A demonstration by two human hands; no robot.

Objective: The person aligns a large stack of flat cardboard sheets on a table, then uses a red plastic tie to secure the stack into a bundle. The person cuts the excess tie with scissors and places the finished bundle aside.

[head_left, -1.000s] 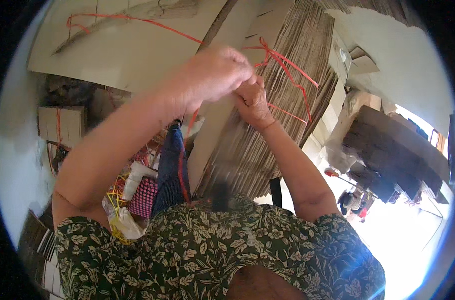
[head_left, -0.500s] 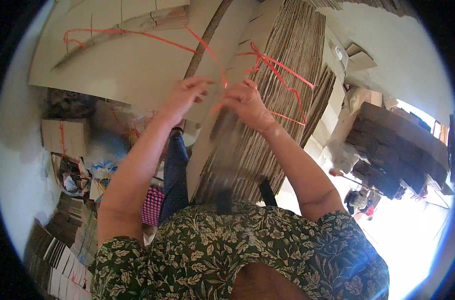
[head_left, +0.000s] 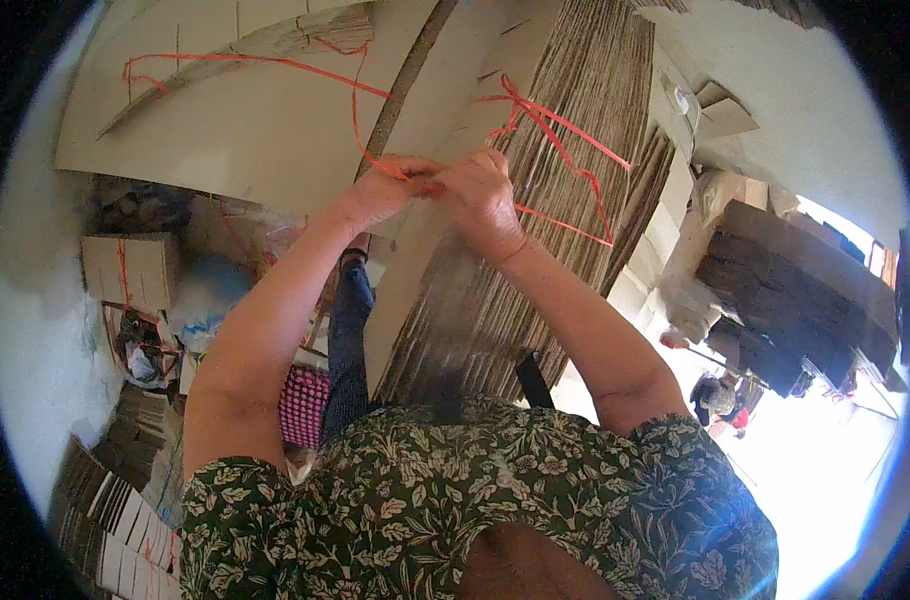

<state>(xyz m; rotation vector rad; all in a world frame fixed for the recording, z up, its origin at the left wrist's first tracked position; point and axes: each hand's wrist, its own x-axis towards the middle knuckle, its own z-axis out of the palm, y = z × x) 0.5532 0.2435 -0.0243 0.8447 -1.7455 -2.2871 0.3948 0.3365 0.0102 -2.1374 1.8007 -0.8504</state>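
Over a tall stack of flattened cardboard (head_left: 590, 75), my two hands meet. My left hand (head_left: 380, 195) has its fingers closed on a thin red plastic string (head_left: 356, 112), which hangs in a loop and crosses its back. Pressed up against it, my right hand (head_left: 483, 208) is closed too, with a red strand (head_left: 563, 224) running out behind it to the right across the cardboard edges. The fingertips overlap, so the exact grip is partly hidden. Just beyond the right hand, a red string knot (head_left: 513, 98) with loose strands lies on the stack.
Large cardboard sheets (head_left: 225, 130) spread at the far left, with a long dark strip (head_left: 412, 75) alongside. A tied carton (head_left: 127, 272) and a pink-dotted black item (head_left: 304, 405) are at the left. More piled cardboard (head_left: 785, 290) stands at the right, by a bright opening.
My hands were apart and are now together, the left having moved right. The string by the left hand has shifted into a hanging loop.
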